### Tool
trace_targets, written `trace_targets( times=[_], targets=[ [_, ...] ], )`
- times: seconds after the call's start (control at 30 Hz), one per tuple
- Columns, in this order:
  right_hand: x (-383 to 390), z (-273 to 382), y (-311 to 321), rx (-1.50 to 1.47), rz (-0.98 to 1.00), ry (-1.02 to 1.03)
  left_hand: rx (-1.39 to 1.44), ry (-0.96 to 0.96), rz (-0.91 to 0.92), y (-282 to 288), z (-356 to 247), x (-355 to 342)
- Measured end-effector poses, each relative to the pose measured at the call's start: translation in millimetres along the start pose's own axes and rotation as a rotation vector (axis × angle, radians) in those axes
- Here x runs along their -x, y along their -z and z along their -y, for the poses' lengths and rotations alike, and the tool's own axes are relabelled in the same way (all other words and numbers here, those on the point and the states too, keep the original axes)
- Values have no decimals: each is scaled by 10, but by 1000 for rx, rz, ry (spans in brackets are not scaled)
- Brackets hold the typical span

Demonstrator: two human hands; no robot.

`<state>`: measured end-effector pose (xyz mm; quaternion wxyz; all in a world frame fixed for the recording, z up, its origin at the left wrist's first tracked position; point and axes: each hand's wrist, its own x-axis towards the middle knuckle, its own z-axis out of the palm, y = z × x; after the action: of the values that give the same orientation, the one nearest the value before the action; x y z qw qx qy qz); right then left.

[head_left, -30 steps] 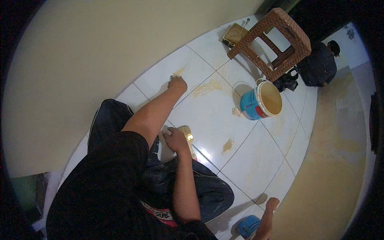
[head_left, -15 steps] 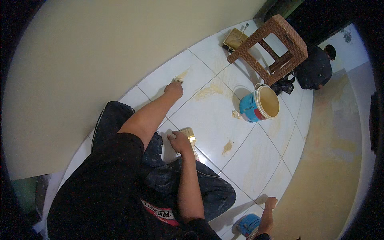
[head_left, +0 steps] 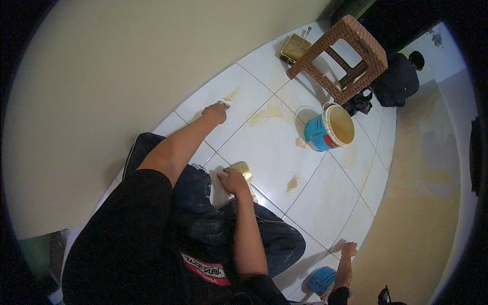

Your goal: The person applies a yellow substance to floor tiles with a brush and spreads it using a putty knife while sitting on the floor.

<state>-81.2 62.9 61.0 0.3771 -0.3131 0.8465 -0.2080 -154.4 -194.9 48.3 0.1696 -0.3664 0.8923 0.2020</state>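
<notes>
My left hand [head_left: 215, 113] is closed around a small scraper [head_left: 224, 104], its pale edge low over the white tile beside a tan smear [head_left: 232, 94]. The fingers cover most of the tool. Nearer my body, my right hand [head_left: 234, 182] rests low by the floor, its fingers apart. Close against its right side lies a wide paintbrush [head_left: 240, 167] with tan bristles and a shiny metal band; its handle runs back partly behind my wrist. More dried tan paint [head_left: 269, 115] streaks the tiles to the right of the scraper.
A blue paint bucket [head_left: 317, 133] with tan paint inside stands to the right. Beyond it are a brown woven-pattern stool [head_left: 325, 72], a paint tray [head_left: 296, 49] and a black bag [head_left: 360, 103]. One person [head_left: 398, 81] crouches far right; another person's hand [head_left: 348, 249] is near a second bucket [head_left: 322, 280].
My left hand has drawn back slightly toward me with the scraper. My right hand stays beside the brush. The other person's hand at lower right has shifted a little.
</notes>
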Motion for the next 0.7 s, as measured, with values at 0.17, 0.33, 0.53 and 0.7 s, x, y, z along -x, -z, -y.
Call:
trace_targets(
  times=[0.17,0.33,0.53,0.7],
  targets=[
    [1,74,-82,62,55,61,24,-74,-123,-2,276,-150],
    [-36,55,-186,72,52,94,-54,-183,-44,41,410,-349],
    [-113,-18,-241,70,100,65,-130,-237,-3,206,589,-243],
    [-87,22,-231,85,94,71,-180,-311,20,273,831,-306]
  ],
)
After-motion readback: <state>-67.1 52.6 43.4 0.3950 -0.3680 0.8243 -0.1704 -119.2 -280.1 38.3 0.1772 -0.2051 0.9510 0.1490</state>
